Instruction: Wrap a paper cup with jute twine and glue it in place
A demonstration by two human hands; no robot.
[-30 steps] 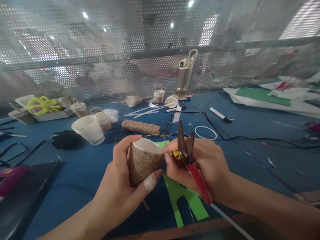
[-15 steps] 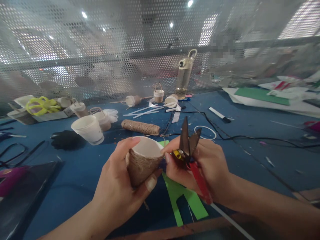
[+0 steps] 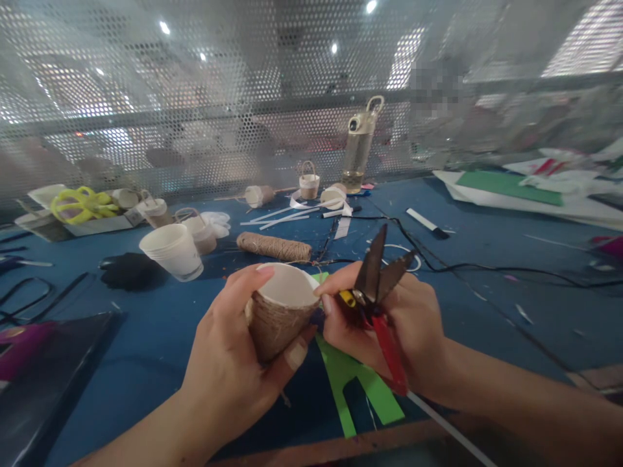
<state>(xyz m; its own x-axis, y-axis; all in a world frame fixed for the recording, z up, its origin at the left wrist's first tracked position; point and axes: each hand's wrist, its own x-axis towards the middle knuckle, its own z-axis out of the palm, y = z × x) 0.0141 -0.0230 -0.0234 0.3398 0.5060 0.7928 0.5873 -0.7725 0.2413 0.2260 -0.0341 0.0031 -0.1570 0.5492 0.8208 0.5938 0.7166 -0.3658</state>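
My left hand (image 3: pixel 243 344) is wrapped round a paper cup (image 3: pixel 282 321) whose outside is wound with brown twine; the cup tilts with its white mouth upward. At the cup's right rim, the thumb and forefinger of my right hand (image 3: pixel 399 324) pinch together. That same hand keeps hold of red-handled scissors (image 3: pixel 377 292), their dark blades pointing up and spread apart. A yellow piece shows beside the pivot. Beneath my hands lies a cut green sheet (image 3: pixel 357 383). Just behind the cup is a roll of twine (image 3: pixel 275 247).
White stacked cups (image 3: pixel 170 251) stand left of the twine roll. Small twine-wrapped baskets (image 3: pixel 309 185), white strips (image 3: pixel 287 214) and a water bottle (image 3: pixel 359 152) are at the back. A black cable (image 3: pixel 467 266) crosses the right side. Yellow scissors (image 3: pixel 85 205) rest far left.
The scissors' blades have swung a little to the right and spread wider. The cup and my left hand have hardly moved.
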